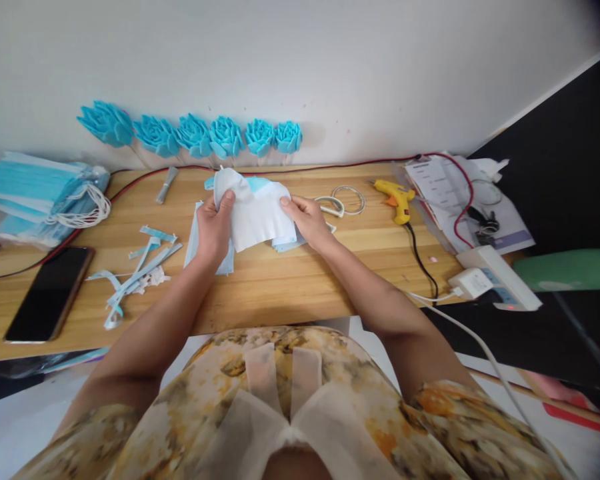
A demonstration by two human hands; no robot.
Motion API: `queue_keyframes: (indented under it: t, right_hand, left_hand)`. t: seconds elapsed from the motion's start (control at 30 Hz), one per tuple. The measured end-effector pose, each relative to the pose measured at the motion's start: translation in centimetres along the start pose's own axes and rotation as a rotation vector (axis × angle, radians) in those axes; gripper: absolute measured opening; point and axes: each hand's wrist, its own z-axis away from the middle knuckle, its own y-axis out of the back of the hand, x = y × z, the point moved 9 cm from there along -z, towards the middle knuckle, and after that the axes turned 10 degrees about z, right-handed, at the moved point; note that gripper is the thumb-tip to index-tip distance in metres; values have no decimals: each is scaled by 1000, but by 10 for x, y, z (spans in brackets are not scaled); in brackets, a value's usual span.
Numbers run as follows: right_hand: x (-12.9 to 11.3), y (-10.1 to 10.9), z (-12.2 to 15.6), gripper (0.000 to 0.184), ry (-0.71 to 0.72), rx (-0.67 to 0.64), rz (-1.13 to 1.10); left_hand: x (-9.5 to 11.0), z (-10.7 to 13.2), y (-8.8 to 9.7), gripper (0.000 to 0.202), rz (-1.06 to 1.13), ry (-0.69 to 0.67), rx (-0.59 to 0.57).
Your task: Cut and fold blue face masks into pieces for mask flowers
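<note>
Both hands hold a white and light-blue face mask sheet (254,212) just above the wooden table (290,280). My left hand (213,227) grips its left edge, thumb on top of the white layer. My right hand (307,219) pinches the right edge. More blue mask pieces (193,243) lie flat under the left hand. Cut blue strips and scraps (135,273) lie to the left.
Several blue mask flowers (195,133) lean on the wall. A stack of masks (40,197) and a black phone (50,293) lie at the left. Scissors (337,203), a yellow glue gun (397,199), papers (455,200) and a white power strip (500,277) are at the right.
</note>
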Motion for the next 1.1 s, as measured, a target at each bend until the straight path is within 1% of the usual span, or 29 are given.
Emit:
queue_keyframes:
  t: [0.07, 0.2, 0.3, 0.37, 0.47, 0.6, 0.7, 0.8, 0.93, 1.1]
  right_hand:
    - [4, 3, -1, 64, -10, 39, 35]
    - [8, 11, -3, 63, -14, 132, 36]
    - [5, 13, -3, 62, -9, 157, 26]
    - [2, 12, -2, 61, 1, 151, 28]
    - [-2, 10, 0, 61, 22, 133, 45]
    - [-2, 1, 2, 58, 25, 57, 42]
    - [-1, -4, 2, 56, 17, 10, 45]
    - [-4, 1, 2, 57, 44, 57, 97]
    - [-8, 8, 1, 57, 77, 126, 124]
    - [-8, 8, 2, 60, 63, 138, 167]
  left_hand:
    - [-1, 0, -3, 45, 39, -12, -25]
    - [-7, 4, -18, 51, 131, 30, -136]
    - [-12, 8, -23, 54, 118, 70, -169]
    - [-15, 9, -22, 56, 66, 87, -155]
    - [-15, 10, -18, 55, -2, 76, -106]
    - [-7, 9, -15, 49, -12, 24, -36]
    - [-2, 9, -13, 42, -26, -9, -5]
    - [-3, 10, -11, 38, -21, 7, 2]
    - [-7, 11, -12, 39, -18, 2, -26]
    - [-10, 21, -20, 44, -80, -7, -64]
